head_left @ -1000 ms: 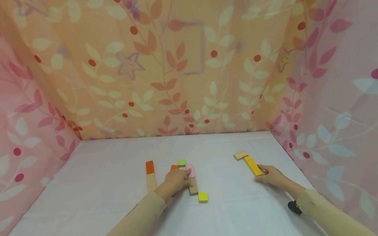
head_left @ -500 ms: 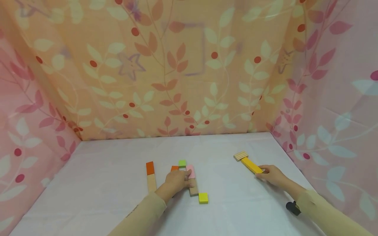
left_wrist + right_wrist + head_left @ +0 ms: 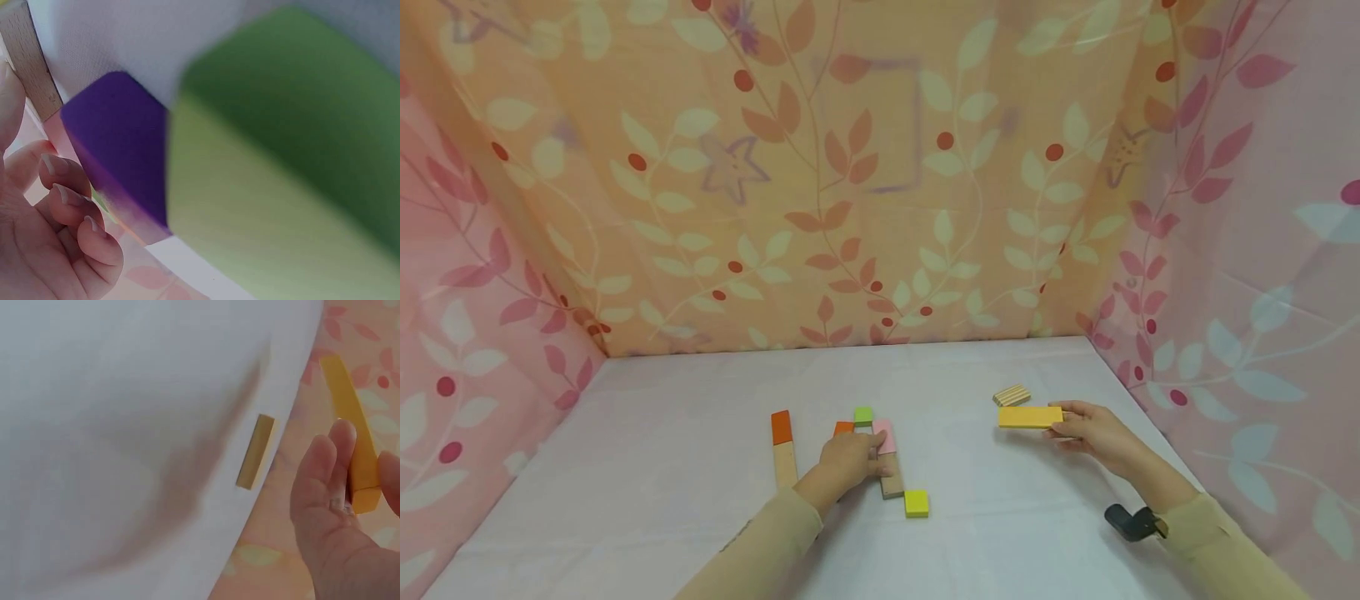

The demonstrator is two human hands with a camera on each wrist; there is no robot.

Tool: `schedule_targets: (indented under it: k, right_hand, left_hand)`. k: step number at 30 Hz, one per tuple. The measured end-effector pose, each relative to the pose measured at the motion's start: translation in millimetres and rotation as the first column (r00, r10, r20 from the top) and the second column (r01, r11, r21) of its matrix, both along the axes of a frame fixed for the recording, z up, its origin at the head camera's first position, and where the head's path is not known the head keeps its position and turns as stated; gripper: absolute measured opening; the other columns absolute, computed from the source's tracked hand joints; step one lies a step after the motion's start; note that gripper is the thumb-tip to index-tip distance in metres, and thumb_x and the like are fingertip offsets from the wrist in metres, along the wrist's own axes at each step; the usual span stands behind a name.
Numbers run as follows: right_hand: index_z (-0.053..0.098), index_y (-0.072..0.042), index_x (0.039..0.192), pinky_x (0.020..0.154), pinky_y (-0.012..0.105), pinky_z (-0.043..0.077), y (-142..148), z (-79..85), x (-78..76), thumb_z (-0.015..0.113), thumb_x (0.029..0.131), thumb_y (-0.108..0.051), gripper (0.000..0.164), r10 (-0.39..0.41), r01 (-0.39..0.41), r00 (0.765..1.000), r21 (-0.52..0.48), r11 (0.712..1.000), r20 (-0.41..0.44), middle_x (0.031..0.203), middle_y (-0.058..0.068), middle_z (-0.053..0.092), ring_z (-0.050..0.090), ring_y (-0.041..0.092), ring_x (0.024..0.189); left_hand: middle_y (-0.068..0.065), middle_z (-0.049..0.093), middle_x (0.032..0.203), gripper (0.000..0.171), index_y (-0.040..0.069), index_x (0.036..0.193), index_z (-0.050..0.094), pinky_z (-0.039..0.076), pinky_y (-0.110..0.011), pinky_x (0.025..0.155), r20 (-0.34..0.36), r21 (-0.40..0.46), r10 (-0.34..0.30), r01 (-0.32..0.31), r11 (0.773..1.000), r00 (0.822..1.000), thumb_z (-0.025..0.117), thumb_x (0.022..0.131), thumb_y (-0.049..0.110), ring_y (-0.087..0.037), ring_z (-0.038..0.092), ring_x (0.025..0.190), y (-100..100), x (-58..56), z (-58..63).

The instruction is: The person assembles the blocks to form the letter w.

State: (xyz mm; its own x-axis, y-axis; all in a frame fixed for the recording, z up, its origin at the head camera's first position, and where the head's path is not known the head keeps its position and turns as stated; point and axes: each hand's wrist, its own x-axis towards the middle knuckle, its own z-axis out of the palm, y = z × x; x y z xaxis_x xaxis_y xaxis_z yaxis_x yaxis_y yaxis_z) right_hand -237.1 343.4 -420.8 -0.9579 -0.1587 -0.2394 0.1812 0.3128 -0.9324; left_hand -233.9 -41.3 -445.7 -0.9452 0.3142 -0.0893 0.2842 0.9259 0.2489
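Note:
My right hand point(image 3: 1101, 433) pinches one end of a long yellow block point(image 3: 1028, 417) and holds it above the white table; fingers and thumb on either side also show in the right wrist view. A small pale striped wooden block point(image 3: 1012, 395) lies just behind it. My left hand point(image 3: 847, 458) rests among blocks, its fingertips at a pink block point(image 3: 884, 436) and a plain wooden block point(image 3: 891, 479). In the left wrist view its fingers curl loosely beside a purple block point(image 3: 119, 137), with a large blurred green block point(image 3: 300, 106) nearby. The hand hides part of this group in the head view.
A small yellow block point(image 3: 916, 503) touches the wooden one's near corner. Behind the left hand sit a light green block point(image 3: 863, 416) and an orange block point(image 3: 843, 427). Left of it, an orange-red block point(image 3: 782, 427) adjoins another wooden block point(image 3: 786, 463). Flowered cloth point(image 3: 880, 208) encloses the table.
My right hand has lifted the long yellow block off the table and turned it from slanting to nearly crosswise. The left hand has stayed in place.

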Motion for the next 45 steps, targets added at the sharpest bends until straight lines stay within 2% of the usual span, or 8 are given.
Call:
schedule_targets:
  k: [7, 14, 22, 28, 32, 40, 45]
  right_hand:
    - [0.028, 0.016, 0.136, 0.076, 0.028, 0.056, -14.0, 0.7, -5.3, 0.052, 0.1, -0.011, 0.051, -0.044, 0.044, 0.999, -0.055, 0.998, -0.007, 0.097, 0.006, 0.065, 0.067, 0.017, 0.086]
    - [0.036, 0.014, 0.137, 0.079, 0.031, 0.056, -33.3, 1.9, -7.8, 0.051, 0.101, -0.012, 0.047, -0.054, 0.053, 0.998, -0.068, 0.996, -0.02, 0.102, 0.008, 0.066, 0.067, 0.018, 0.088]
    - [0.042, 0.017, 0.134, 0.075, 0.029, 0.057, -58.0, 0.5, -9.9, 0.054, 0.1, -0.009, 0.045, -0.003, 0.001, 1.0, -0.112, 0.994, -0.016, 0.098, 0.008, 0.065, 0.066, 0.017, 0.083]
    - [0.045, 0.017, 0.132, 0.073, 0.029, 0.057, -71.6, -2.8, -11.8, 0.054, 0.098, -0.007, 0.042, 0.003, -0.004, 1.0, -0.094, 0.996, -0.019, 0.099, 0.009, 0.064, 0.066, 0.017, 0.081]
    - [0.05, 0.015, 0.13, 0.073, 0.031, 0.057, -82.0, -7.8, -13.9, 0.055, 0.097, -0.005, 0.038, 0.009, -0.008, 1.0, -0.067, 0.998, 0.011, 0.1, 0.011, 0.065, 0.066, 0.019, 0.081]
    - [0.05, 0.016, 0.129, 0.069, 0.029, 0.057, -100.7, -16.2, -19.2, 0.056, 0.095, 0.001, 0.038, 0.08, -0.077, 0.996, -0.078, 0.994, 0.042, 0.094, 0.01, 0.067, 0.066, 0.018, 0.077]
    - [0.056, 0.011, 0.125, 0.065, 0.028, 0.055, -116.0, -22.8, -22.0, 0.061, 0.092, 0.0, 0.036, 0.067, -0.069, 0.994, 0.017, 0.997, 0.081, 0.092, 0.008, 0.066, 0.065, 0.016, 0.073]
  left_hand:
    - [-0.011, 0.067, 0.12, 0.064, 0.016, 0.134, 0.061, 0.052, -0.037, 0.074, -0.001, -0.007, -0.009, 0.009, 1.0, 1.0, 0.076, 0.079, 0.044, -0.028, 0.064, 0.101, -0.4, 0.8, 0.6]
    - [-0.009, 0.066, 0.122, 0.065, 0.017, 0.136, 0.059, 0.052, -0.037, 0.076, 0.007, -0.02, -0.007, 0.007, 1.0, 1.0, 0.074, 0.08, 0.046, -0.027, 0.063, 0.102, 0.1, -0.7, 0.1]
    - [-0.009, 0.065, 0.124, 0.065, 0.016, 0.136, 0.059, 0.052, -0.037, 0.078, 0.022, -0.014, -0.006, 0.006, 1.0, 1.0, 0.074, 0.08, 0.045, -0.028, 0.063, 0.105, -0.1, 0.6, 1.9]
    - [-0.01, 0.065, 0.124, 0.064, 0.016, 0.136, 0.059, 0.052, -0.037, 0.075, 0.014, 0.002, -0.005, 0.005, 1.0, 1.0, 0.075, 0.08, 0.045, -0.028, 0.063, 0.103, 0.1, 0.4, 0.0]
    - [-0.011, 0.065, 0.124, 0.064, 0.017, 0.136, 0.059, 0.052, -0.038, 0.075, 0.026, 0.009, 0.006, -0.006, 1.0, 1.0, 0.075, 0.08, 0.044, -0.028, 0.063, 0.103, 0.1, 0.0, -0.7]
    - [-0.01, 0.065, 0.124, 0.064, 0.018, 0.136, 0.06, 0.052, -0.036, 0.075, 0.025, -0.009, 0.008, -0.008, 1.0, 1.0, 0.075, 0.08, 0.045, -0.027, 0.063, 0.103, 0.6, -0.2, -0.6]
    - [-0.01, 0.064, 0.126, 0.065, 0.017, 0.136, 0.059, 0.051, -0.035, 0.073, 0.023, -0.004, 0.009, -0.009, 1.0, 1.0, 0.075, 0.079, 0.046, -0.027, 0.063, 0.104, 0.4, -0.7, -0.8]
